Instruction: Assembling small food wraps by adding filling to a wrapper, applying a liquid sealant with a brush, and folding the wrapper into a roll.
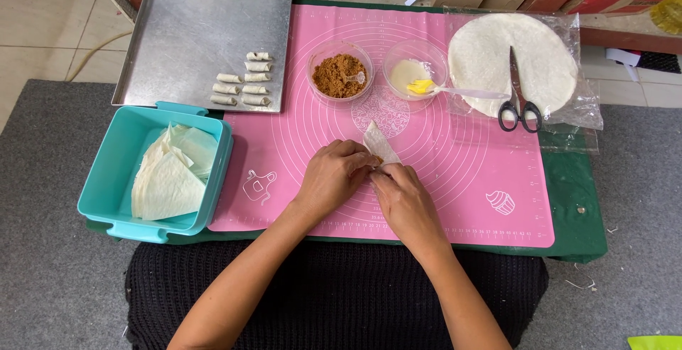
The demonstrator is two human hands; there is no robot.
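Near the pink mat's (pixel 455 201) front edge, we are pinching a wedge-shaped wrapper (pixel 380 144) with left hand (pixel 334 176) and right hand (pixel 401 197) together, rolling it over filling; tucking evenly seems needed.

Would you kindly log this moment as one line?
left hand + right hand: rolling wrapper | pink mat | finished rolls on tray

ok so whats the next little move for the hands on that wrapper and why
Probably roll the wrapper forward, away from the body. Both the left hand and right hand pinch its near end, where a bit of brown filling shows, while the pointed far end lies flat on the pink mat. The finished rolls on the tray suggest this.
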